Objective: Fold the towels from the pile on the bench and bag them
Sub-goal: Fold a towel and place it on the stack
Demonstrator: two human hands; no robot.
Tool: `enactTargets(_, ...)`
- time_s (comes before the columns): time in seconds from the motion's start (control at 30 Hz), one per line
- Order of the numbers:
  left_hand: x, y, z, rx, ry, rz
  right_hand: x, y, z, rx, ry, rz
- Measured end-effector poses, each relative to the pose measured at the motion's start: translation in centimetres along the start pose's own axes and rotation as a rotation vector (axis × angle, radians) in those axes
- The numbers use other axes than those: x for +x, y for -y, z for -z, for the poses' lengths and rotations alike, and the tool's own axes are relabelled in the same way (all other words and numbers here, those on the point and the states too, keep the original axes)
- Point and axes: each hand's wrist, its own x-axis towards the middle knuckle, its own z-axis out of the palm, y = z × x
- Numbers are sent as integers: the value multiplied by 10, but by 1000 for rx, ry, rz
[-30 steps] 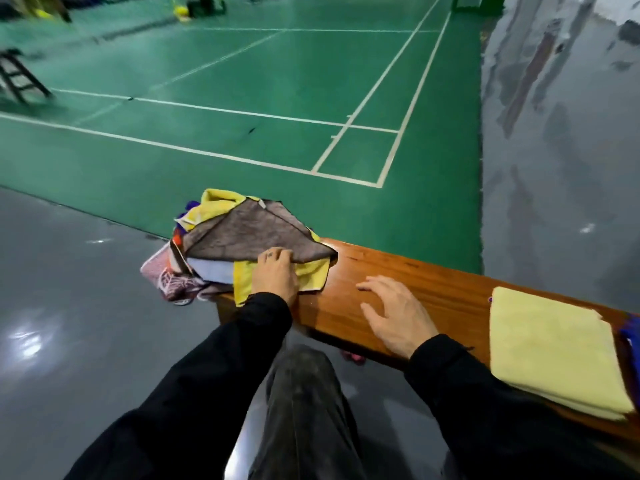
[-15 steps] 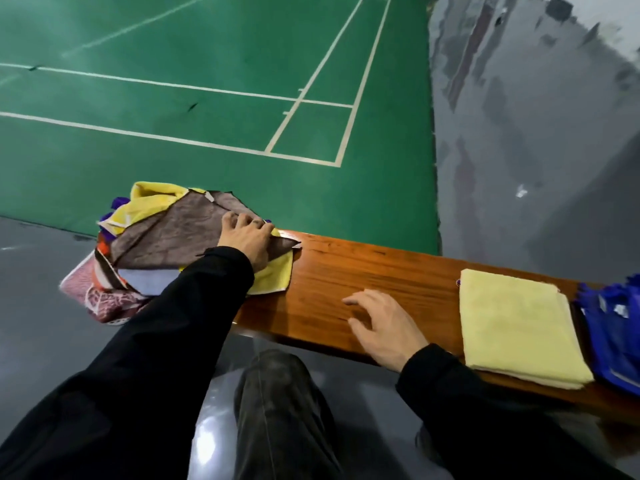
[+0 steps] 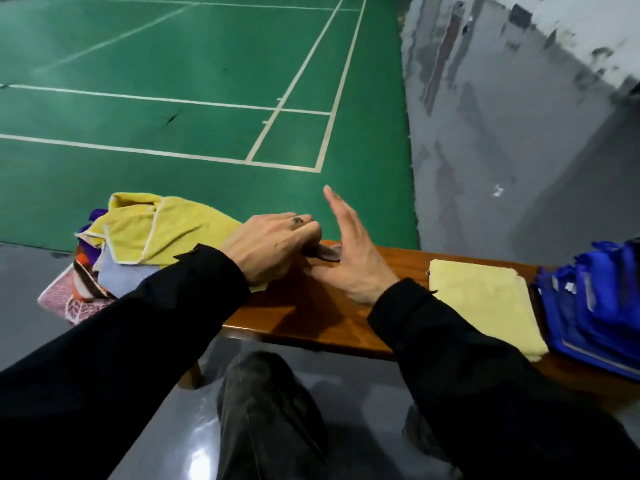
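Step judged: drawing brown towel [image 3: 323, 252] off pile [image 3: 138, 247] onto bench [image 3: 398, 261]. Left hand [image 3: 266, 247] clenched round towel; right hand [image 3: 349, 251] spread, unladen. Next: lay towel flat, fold.

Green court floor [image 3: 173, 126] with white boundary lines [image 3: 166, 154] occupies ten to twelve o'clock. Grey scuffed wall [image 3: 502, 133] stands at one to two o'clock. Glossy grey floor [image 3: 166, 427] lies at six to seven o'clock.
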Motion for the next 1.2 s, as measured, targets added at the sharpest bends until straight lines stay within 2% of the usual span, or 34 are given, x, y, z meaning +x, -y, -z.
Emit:
enactTargets(0.1,18,-22,15,-71,-60,33,5,4,33,2,-1,5)
enactTargets(0.2,29,-25,20,-254,-111,227,1,5,67,-108,-78,-28)
enactTargets(0.3,33,-13,23,-408,16,384,-2,-1,98,-152,-238,-42)
enactTargets(0.37,33,-3,24,-592,115,461,-5,-8,116,-135,-346,-71)
enactTargets(0.47,37,5,24,-886,104,567,-4,-11,137,-50,-421,-82)
enactTargets(0.57,49,13,28,-864,-25,608,-1,-12,157,6,-522,-87)
enactTargets(0.7,45,6,33,-636,-236,542,-19,-14,173,61,-675,-87)
enactTargets(0.77,28,-14,32,-563,-295,483,-48,-17,169,73,-647,-82)
enactTargets(0.83,3,-39,22,-531,-300,406,-85,-26,157,83,-534,-112)
enactTargets(0.9,-26,-60,0,-515,-211,307,-120,-47,139,61,-414,-168)
enactTargets(0.97,-58,-74,-35,-528,-68,287,-148,-72,119,-42,-283,-273)
enactTargets(1.1,-109,-89,-100,-702,113,504,-172,-103,83,-310,-12,-444)
enactTargets(1.2,-114,-91,-114,-786,29,672,-164,-111,78,-273,-61,-487)
